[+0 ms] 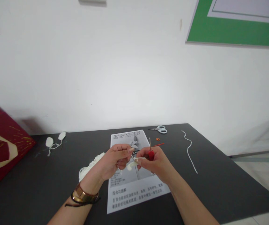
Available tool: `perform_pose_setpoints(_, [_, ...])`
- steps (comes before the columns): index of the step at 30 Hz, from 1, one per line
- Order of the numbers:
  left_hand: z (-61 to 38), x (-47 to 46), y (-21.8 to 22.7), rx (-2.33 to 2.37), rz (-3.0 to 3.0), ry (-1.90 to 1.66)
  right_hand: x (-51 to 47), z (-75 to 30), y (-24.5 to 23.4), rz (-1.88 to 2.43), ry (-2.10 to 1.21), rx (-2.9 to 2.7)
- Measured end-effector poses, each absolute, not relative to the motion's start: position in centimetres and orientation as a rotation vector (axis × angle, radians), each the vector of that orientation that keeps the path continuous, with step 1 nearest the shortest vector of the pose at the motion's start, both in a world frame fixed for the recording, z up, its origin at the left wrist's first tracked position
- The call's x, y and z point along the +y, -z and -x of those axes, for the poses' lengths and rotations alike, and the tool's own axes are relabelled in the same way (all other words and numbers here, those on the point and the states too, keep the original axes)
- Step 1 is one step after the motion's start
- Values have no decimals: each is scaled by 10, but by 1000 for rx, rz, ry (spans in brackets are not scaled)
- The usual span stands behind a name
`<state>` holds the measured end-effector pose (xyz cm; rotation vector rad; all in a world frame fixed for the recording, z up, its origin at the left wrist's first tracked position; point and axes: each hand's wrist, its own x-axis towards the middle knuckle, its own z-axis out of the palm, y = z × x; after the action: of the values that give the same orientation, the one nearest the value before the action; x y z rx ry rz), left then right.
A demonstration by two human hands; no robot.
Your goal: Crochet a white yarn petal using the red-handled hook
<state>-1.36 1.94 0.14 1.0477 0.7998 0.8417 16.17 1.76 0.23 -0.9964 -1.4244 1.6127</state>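
Above the printed sheet, my left hand (117, 159) pinches a strand of white yarn (132, 157) between thumb and fingertips. My right hand (155, 161) is closed beside it. A small white crocheted piece (131, 164) hangs from its thumb and finger. Tucked in the same hand is a crochet hook (151, 154) with a red handle, its metal shaft pointing up. Where the yarn enters the piece is too small to make out. A bundle of white yarn (91, 165) lies partly hidden behind my left forearm.
Under my hands lies a printed pattern sheet (134, 198) on the black table (55, 181). Scissors (162, 129), an orange stitch marker (158, 139) and a red needle (159, 144) lie behind. A yarn piece (188, 150) is right; two white crocheted petals (49, 142) and a red bag (5, 147) are left.
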Motion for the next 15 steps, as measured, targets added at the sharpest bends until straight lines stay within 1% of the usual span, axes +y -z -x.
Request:
perform_pose_setpoints(10, [18,14,-6,718,-1150,-796,17,-161,-3,998,-1579,-1355])
perform_pose_setpoints(12, [14,13,-7,781,-1210,-822,18,-160,-3,987,-1546,-1334])
perform_pose_setpoints(15, [2,11,-4,929,-1260,-961,19,-159,0,961,-1451,-1372])
